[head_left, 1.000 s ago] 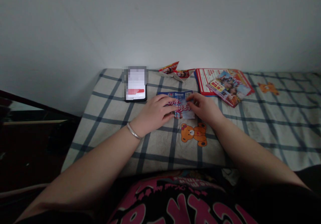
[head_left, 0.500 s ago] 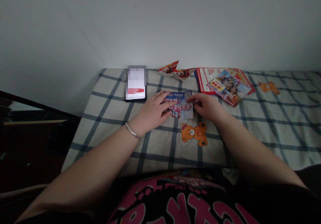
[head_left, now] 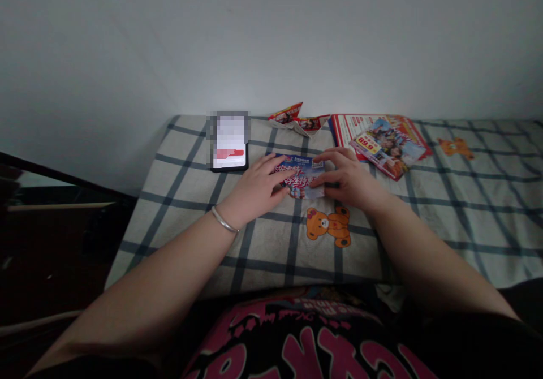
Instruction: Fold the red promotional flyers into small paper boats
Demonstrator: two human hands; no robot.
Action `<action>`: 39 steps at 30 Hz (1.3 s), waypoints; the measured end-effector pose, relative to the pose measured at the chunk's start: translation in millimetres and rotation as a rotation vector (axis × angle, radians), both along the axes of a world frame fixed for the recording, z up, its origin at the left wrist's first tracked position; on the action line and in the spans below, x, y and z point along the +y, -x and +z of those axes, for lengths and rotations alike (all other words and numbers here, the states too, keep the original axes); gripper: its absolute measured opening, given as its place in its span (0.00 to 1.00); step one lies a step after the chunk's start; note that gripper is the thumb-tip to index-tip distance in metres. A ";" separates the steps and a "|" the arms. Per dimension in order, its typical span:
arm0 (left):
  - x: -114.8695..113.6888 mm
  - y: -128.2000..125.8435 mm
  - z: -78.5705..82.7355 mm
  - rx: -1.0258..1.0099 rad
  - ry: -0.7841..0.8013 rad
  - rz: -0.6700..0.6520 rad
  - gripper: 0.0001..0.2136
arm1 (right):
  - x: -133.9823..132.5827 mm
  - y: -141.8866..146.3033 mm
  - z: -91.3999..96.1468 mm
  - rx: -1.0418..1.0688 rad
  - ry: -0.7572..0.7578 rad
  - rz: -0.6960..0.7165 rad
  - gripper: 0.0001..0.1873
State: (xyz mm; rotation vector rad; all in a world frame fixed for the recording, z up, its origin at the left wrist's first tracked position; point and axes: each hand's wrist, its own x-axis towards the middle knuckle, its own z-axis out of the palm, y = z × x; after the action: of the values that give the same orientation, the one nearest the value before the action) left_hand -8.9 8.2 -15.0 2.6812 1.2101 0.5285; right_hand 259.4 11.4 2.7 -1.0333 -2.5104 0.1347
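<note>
A small blue and pink printed flyer [head_left: 302, 182] lies on the checked cloth between my hands. My left hand [head_left: 258, 188] rests over its left edge, fingers spread, a silver bangle on the wrist. From the other side my right hand [head_left: 345, 178] reaches over the flyer's right edge with its fingers stretched and apart, partly covering the printed square code in the corner. Both hands touch the paper; neither is closed round it. An orange bear [head_left: 328, 226] printed on the cloth shows just below the flyer.
A phone [head_left: 229, 153] with a lit screen lies left of my hands. Folded red paper pieces [head_left: 311, 124] stand near the wall [head_left: 271, 39]. To the right, a colourful leaflet [head_left: 388, 150] lies on a red-edged sheet [head_left: 344, 130]. The checked cloth [head_left: 466, 209] extends rightward.
My right hand has opened from a bent, pointing shape and moved slightly left and up onto the flyer, covering more of its right side. My left hand has stayed put.
</note>
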 end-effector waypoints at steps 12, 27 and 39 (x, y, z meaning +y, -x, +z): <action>1.7 2.1 -0.3 0.080 0.006 -0.018 0.21 | -0.6 11.1 4.6 0.131 0.312 0.139 0.09; -0.6 1.0 -1.2 0.093 -0.006 -0.007 0.25 | -1.3 34.5 -11.6 0.162 0.233 -0.210 0.08; -5.2 -1.6 -3.2 0.097 0.000 0.024 0.24 | 1.8 36.6 -16.9 0.033 0.127 -0.259 0.09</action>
State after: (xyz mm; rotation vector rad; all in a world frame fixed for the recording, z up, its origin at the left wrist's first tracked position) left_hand -7.3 3.0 -18.2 2.7243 1.2686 0.4067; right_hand 222.8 13.2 -14.2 -1.3848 -2.3381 0.2347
